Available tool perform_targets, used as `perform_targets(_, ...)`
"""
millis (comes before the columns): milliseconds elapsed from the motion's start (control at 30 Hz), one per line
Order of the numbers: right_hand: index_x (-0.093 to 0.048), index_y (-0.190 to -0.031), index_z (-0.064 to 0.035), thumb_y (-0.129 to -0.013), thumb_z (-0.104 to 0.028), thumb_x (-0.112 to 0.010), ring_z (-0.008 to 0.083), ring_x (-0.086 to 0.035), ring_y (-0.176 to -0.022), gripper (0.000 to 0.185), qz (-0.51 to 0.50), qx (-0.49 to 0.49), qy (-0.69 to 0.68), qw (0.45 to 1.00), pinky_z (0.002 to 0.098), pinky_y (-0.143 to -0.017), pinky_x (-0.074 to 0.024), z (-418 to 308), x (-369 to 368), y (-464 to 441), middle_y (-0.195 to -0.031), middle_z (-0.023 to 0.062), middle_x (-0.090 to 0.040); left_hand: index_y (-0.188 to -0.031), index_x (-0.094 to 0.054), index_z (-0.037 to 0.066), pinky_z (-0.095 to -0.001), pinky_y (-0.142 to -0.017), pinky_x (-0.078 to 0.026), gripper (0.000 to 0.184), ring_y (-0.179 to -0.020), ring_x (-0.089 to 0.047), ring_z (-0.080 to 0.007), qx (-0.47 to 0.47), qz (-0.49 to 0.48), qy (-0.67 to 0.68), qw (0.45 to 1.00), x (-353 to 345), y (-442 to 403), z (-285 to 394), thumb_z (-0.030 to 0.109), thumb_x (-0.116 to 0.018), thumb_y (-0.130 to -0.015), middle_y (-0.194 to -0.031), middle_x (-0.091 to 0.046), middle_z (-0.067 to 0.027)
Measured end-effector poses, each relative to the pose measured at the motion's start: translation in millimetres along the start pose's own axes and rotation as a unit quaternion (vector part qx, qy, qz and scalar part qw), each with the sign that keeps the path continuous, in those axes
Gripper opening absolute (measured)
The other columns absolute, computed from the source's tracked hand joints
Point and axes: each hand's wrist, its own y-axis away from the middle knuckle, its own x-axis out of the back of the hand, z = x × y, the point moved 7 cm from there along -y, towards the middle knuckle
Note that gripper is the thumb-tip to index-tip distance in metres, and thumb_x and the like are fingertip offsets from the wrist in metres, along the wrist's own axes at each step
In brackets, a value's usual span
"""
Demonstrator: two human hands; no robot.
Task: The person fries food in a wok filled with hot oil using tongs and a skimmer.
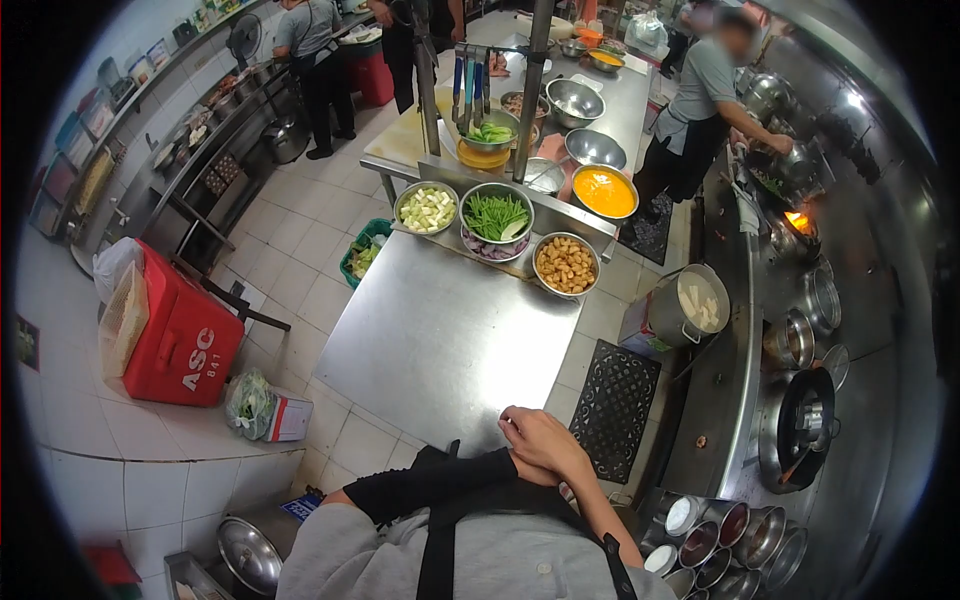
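My forearms cross in front of my apron at the near edge of the steel table (pixel 440 340). My right hand (pixel 540 440) lies over my left wrist, its fingers loosely bent and apart, with nothing seen in them. My left hand (pixel 535 474), at the end of a black sleeve, is mostly hidden under the right one, so its fingers do not show. At the table's far end stand bowls of cut pale-green vegetable (pixel 427 209), green beans (pixel 495 215) and browned chunks (pixel 566 264). Sliced purple onions (pixel 495 246) show below the beans.
A red cooler box (pixel 185 330) and a bagged vegetable (pixel 250 402) stand left. To the right are a floor mat (pixel 613 410), a large pot (pixel 690 305) and a wok (pixel 800 430). A co-worker (pixel 700 95) works near a flame; others stand at the back.
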Motion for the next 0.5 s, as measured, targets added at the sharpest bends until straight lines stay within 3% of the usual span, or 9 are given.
perform_targets(500,-0.068,-0.108,0.0017,-0.104,-0.024,-0.054,0.0478,-0.07,-0.096,0.03,-0.009,-0.022,-0.006,1.0,0.0551,-0.086,-0.0535,-1.5,1.0,4.4,-0.099,0.0283,-0.072,-0.116,-0.069,0.0,-0.0391,-0.1,-0.052,0.024,-0.12,-0.066,-0.0281,0.004,-0.006,0.002,1.0,-2.3,0.1,0.8,0.005,-0.059,-0.095,-0.121,-0.07,-0.0157)
